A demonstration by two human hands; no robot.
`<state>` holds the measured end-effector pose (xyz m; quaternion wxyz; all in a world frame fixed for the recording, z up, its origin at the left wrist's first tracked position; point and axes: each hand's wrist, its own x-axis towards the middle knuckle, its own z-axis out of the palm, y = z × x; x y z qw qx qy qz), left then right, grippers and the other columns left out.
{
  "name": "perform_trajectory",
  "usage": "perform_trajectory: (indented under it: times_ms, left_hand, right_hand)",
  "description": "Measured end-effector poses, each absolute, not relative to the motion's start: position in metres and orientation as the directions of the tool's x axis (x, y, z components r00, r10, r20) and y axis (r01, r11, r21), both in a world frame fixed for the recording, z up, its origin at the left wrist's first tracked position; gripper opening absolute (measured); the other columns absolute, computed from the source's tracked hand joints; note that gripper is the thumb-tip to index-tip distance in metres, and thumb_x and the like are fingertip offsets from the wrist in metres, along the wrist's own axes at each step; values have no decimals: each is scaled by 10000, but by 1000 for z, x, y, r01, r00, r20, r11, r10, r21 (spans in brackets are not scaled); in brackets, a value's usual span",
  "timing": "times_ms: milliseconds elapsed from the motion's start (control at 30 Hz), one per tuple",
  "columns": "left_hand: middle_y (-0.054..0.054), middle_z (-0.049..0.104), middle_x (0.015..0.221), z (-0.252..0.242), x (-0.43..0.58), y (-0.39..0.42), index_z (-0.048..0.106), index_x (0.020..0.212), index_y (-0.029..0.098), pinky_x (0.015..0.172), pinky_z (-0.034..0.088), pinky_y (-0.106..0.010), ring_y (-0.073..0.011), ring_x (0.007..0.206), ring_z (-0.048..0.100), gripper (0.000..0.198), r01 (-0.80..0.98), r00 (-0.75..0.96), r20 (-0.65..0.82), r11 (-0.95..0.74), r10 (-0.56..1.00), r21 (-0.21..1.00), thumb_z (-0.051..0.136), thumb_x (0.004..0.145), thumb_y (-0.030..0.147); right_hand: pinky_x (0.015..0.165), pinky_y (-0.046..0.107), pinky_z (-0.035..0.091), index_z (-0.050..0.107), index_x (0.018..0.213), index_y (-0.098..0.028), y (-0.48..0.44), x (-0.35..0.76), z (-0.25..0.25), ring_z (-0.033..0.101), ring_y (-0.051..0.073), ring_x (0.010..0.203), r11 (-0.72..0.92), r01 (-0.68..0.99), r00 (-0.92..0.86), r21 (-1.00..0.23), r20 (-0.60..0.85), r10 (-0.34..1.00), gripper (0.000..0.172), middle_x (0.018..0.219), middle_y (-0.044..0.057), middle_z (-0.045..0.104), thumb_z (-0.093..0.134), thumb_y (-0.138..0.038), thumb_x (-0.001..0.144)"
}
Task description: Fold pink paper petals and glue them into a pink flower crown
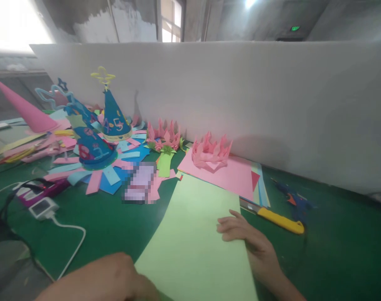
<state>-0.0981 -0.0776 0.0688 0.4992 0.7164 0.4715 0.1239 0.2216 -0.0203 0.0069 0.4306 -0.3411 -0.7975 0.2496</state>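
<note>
A large light green paper sheet [199, 234] lies before me on the green tabletop. My right hand [240, 232] rests on its right edge, fingers apart and pointing left. At the bottom, my left hand [115, 276] is over the sheet's lower left edge; its fingers are hidden below the back of the hand. Behind the sheet is a stack of coloured paper topped by a pink sheet [228, 175], with a pink paper crown [210, 152] standing on it. To the right of the green sheet lies a yellow-handled cutter [281, 220].
Blue cone hats [115, 115] and a pink cone [30, 110] stand at the left among paper strips. A second pink crown [165, 136] is farther back. A power strip [46, 190] with cables lies left, a blue glue gun [295, 200] right. A white partition [256, 96] borders the back.
</note>
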Motion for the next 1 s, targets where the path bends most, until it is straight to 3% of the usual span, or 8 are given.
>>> perform_trajectory:
  times_ms: [100,200,267,367,567,700,800,1000]
  left_hand:
    - [-1,541,477,89,-94,-44,713,812,227,409,325,-216,-102,401,435,337,451,426,-303,90,852,888,498,792,485]
    - [6,525,560,82,-81,1,665,884,172,475,363,-190,-96,504,451,369,372,112,-42,-3,993,928,466,827,477]
    - [-15,578,696,61,-70,31,640,956,165,536,403,-196,-106,593,491,361,355,116,36,-75,993,932,481,825,462]
    - [-65,613,909,23,-56,63,596,1045,164,651,459,-234,-152,772,560,367,346,38,127,-133,991,929,509,814,435]
    - [-99,613,1066,-7,-42,77,618,1007,192,874,440,-329,-211,973,567,278,482,337,232,-379,913,790,575,792,363]
    - [-106,518,1272,-20,-27,81,568,1106,222,1012,350,-357,-220,1204,446,292,445,497,294,-531,817,721,538,818,253]
    - [-115,513,1291,-41,-15,86,579,1084,211,1024,331,-407,-225,1235,428,281,568,456,206,-462,866,681,392,878,170]
    - [-145,507,1257,-53,-11,74,482,1222,184,1022,309,-431,-251,1197,438,351,690,435,318,-539,842,483,427,886,272]
  right_hand:
    - [959,465,424,638,789,-243,-20,224,10,671,243,865,578,266,-243,-771,527,814,174,836,56,710,600,-412,787]
    - [948,487,428,641,817,-242,-13,227,5,668,260,871,532,156,-149,-832,513,845,317,830,63,709,495,-523,819]
    - [910,469,461,629,791,-240,-9,228,-1,669,250,844,475,105,-77,-874,469,880,334,791,53,703,449,-516,846]
    - [761,348,539,611,871,-235,-8,223,-7,665,219,827,308,195,24,-931,318,948,194,850,51,705,549,-412,821]
    - [673,242,541,632,940,-212,-15,216,-13,659,184,780,283,538,-212,-794,197,957,229,888,30,702,560,-382,804]
    - [678,261,555,641,936,-197,-13,222,-22,674,210,789,287,663,-167,-691,237,957,286,899,49,715,533,-425,801]
    - [696,261,558,610,1013,-195,-10,226,-31,678,214,839,311,692,-167,-651,274,947,316,956,65,712,522,-420,809]
    - [681,223,559,550,1088,-205,-8,230,-37,681,184,838,319,699,-189,-640,264,946,326,983,56,702,515,-398,827]
